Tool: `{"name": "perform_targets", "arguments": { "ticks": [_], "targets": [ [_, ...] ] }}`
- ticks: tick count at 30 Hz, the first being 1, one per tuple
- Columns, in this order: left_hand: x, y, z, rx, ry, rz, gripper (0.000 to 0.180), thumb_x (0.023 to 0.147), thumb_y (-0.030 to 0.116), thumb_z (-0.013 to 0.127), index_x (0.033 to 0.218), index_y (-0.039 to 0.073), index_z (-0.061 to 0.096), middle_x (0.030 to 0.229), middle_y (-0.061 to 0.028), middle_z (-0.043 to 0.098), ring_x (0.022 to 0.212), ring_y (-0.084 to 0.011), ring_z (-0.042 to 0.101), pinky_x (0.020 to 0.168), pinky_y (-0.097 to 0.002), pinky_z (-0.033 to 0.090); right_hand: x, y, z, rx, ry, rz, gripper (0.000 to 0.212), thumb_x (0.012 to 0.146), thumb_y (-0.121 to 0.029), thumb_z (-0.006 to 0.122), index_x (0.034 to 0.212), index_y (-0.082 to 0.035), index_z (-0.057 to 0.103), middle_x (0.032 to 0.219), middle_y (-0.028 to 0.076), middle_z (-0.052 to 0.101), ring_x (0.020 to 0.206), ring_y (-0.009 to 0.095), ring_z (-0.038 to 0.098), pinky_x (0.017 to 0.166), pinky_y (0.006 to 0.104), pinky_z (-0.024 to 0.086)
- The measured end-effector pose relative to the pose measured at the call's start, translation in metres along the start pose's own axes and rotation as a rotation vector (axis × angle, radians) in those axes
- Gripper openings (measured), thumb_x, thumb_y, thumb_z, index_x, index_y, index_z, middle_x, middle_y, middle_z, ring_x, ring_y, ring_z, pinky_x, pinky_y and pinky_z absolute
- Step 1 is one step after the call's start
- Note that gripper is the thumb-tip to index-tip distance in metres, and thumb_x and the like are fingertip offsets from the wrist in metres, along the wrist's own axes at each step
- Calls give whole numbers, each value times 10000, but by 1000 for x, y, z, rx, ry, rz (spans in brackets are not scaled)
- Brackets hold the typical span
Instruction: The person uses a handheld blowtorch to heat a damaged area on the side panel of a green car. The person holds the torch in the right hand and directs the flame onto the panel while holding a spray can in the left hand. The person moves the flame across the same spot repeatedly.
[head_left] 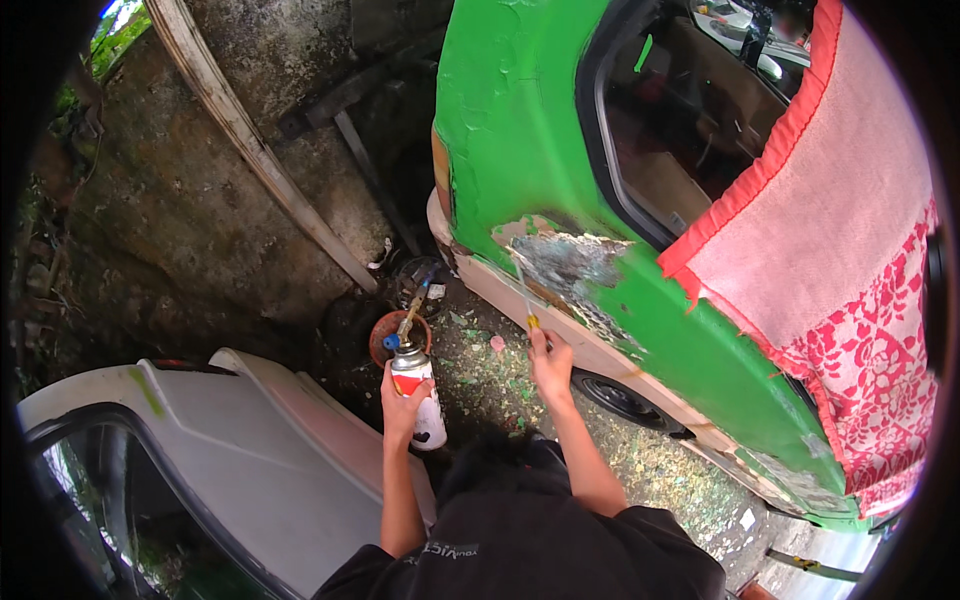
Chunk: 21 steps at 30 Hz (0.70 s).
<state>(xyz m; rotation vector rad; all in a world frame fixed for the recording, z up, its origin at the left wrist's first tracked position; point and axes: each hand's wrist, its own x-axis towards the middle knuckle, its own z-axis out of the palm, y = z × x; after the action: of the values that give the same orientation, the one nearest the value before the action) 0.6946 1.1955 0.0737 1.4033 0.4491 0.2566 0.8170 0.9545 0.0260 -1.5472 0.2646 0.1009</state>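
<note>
My left hand (402, 400) is wrapped round a white gas canister (430, 418) fitted with a brass blowtorch head (405, 328) and a blue knob. The torch's nozzle points away from me, toward the wall side; I cannot tell whether it is lit. In my right hand (551, 366) is a screwdriver (533, 321) with a yellow handle, its thin shaft reaching up to the edge of a scraped patch (570, 262) on the green car (530, 130). There the paint is peeled and scorched, showing grey beneath. Whether the tip touches the patch is unclear.
A pinkish patterned cloth (790, 220) hangs over the green car. Close on my left stands a pale grey car (240, 430). An orange-brown pot (384, 335) sits beyond the canister. Paint flakes litter the ground (480, 375); a long wooden strip (245, 140) leans on the stained wall (150, 220).
</note>
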Motion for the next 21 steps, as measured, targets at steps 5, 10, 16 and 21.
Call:
{"name": "perform_targets", "arguments": {
  "ticks": [5, 10, 16, 21],
  "targets": [
    [3, -9, -7, -28, 21, 2, 399, 815, 74, 798, 1140, 52, 567, 982, -28, 655, 841, -115, 617, 768, -292, 512, -12, 1, -10, -25, 34, -57, 284, 1069, -289, 578, 1038, -20, 664, 624, -23, 494, 410, 44, 338, 367, 258, 252],
    [3, -7, -5, -32, -27, -9, 400, 814, 72, 801, 1138, 59, 568, 982, -21, 649, 860, -107, 613, 775, -288, 510, -17, -3, -8, -6, 27, -31, 277, 1068, -285, 581, 1056, -17, 651, 631, -14, 498, 415, 43, 343, 365, 263, 256],
    [1, -9, 5, -35, -82, -10, 431, 804, 75, 809, 1161, 55, 567, 1013, -22, 646, 878, -107, 616, 795, -284, 513, -6, 20, -4, -53, 30, -130, 293, 1068, -303, 581, 1066, -20, 656, 624, -22, 488, 420, 42, 343, 371, 259, 266],
    [2, -1, 13, -82, -132, -2, 406, 810, 66, 798, 1145, 47, 569, 1013, -27, 654, 882, -109, 620, 800, -286, 511, -14, -19, -12, 70, -28, 70, 319, 1073, -329, 570, 1081, -19, 644, 622, -28, 475, 419, 38, 335, 375, 245, 264]
  ]
}}
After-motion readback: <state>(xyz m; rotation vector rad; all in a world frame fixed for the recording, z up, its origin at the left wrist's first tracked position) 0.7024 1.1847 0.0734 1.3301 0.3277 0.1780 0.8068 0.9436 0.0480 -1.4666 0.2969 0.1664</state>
